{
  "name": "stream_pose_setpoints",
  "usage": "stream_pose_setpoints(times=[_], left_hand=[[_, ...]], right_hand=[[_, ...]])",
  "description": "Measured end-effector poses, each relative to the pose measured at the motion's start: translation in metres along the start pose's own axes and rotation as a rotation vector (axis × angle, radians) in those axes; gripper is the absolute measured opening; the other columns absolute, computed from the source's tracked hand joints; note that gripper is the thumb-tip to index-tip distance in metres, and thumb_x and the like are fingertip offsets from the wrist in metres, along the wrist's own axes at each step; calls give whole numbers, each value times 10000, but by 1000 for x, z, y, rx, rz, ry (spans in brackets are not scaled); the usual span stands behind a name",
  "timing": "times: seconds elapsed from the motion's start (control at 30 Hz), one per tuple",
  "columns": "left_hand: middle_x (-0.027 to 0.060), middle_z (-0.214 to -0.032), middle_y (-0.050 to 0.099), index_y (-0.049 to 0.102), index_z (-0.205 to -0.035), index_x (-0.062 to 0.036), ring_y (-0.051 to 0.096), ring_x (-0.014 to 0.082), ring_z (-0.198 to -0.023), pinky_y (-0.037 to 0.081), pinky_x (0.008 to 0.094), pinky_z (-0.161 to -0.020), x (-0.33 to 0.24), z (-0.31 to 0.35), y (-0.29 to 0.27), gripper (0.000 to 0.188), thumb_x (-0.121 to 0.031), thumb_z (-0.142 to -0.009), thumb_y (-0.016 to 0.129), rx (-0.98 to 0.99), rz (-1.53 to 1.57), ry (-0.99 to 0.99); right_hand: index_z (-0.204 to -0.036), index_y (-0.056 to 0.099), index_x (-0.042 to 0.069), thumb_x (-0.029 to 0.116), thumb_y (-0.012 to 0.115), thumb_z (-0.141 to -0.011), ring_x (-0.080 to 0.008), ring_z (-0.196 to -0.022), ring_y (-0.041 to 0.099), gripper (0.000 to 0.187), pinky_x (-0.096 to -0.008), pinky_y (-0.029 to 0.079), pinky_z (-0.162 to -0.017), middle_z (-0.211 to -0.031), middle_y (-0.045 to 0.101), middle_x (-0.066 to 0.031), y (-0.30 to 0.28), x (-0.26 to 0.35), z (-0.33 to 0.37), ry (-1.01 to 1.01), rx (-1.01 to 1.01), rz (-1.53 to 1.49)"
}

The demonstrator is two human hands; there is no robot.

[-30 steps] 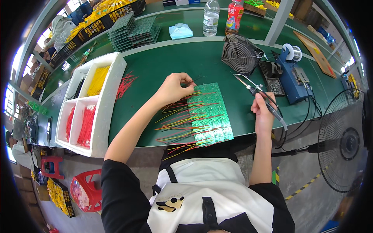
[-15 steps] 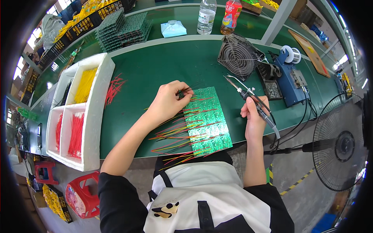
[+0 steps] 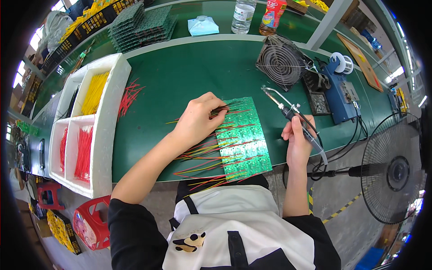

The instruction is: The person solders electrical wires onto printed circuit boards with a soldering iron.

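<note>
A red stool (image 3: 92, 227) stands on the floor at left, below the edge of a green counter (image 3: 166, 67). On the counter, a white foam tray (image 3: 105, 148) has yellow wires (image 3: 94, 94) in its far right compartment, dark strands (image 3: 68, 105) in the far left one and red wires (image 3: 84, 155) in the two nearer ones. Loose red strands (image 3: 129, 100) lie just beside the tray's right wall; a stack of green panels (image 3: 144, 29) sits farther back. At center, the worker's left hand (image 3: 198, 118) pinches a bunch of black wires (image 3: 230, 107) between thumb and fingers, their ends reaching over the far left corner of a green circuit board (image 3: 246, 139). The board lies in front of the worker near the counter's close edge, red, yellow and black leads (image 3: 202, 153) trailing off its left side. A blue packet (image 3: 203, 26), a clear bottle (image 3: 243, 17) and a red-labeled bottle (image 3: 272, 18) occupy the background. Right of the board, below a small black fan (image 3: 279, 63), the right hand (image 3: 298, 141) grasps a soldering iron (image 3: 288, 112), its tip angled up and left near the board's far right corner. Beyond are a blue soldering unit (image 3: 339, 94), a white spool (image 3: 345, 64) and, at far right, a large black fan (image 3: 398, 168).
</note>
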State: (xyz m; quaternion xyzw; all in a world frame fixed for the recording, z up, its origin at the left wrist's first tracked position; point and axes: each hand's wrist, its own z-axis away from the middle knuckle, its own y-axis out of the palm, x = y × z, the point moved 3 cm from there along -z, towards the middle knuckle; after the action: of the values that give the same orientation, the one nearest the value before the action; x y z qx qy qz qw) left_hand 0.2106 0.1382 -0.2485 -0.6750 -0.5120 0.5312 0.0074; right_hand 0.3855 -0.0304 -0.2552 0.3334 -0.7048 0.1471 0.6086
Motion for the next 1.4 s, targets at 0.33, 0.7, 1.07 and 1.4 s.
stream_pose_setpoints(times=[0.33,0.7,1.07,1.4], left_hand=[[76,-776,576,647,-865,7,499,134,-545,403,242,-489,-2,1,-1,102,-32,-772,640,1,8,9],[70,-774,588,654,-849,0,480,121,-525,390,237,-472,0,0,0,92,-34,-764,649,-25,-9,7],[69,-782,605,663,-852,-9,524,124,-559,415,228,-486,2,2,1,98,-45,-761,659,-42,-26,-2],[78,-773,606,659,-839,-7,535,138,-562,421,240,-494,2,2,1,89,-40,-756,662,-58,-24,14]], right_hand=[[-809,454,31,120,603,-855,-87,-443,458,180,-204,372,-427,-572,536,-77,0,0,9,40,101,-12],[-809,469,28,108,623,-837,-72,-453,477,176,-186,379,-431,-588,558,-75,4,-2,8,61,214,25],[-810,482,20,115,642,-825,-74,-463,502,186,-183,390,-432,-596,572,-76,6,-1,10,81,225,68],[-806,465,27,134,608,-846,-95,-437,479,183,-199,382,-424,-579,562,-93,1,-2,9,49,147,10]])
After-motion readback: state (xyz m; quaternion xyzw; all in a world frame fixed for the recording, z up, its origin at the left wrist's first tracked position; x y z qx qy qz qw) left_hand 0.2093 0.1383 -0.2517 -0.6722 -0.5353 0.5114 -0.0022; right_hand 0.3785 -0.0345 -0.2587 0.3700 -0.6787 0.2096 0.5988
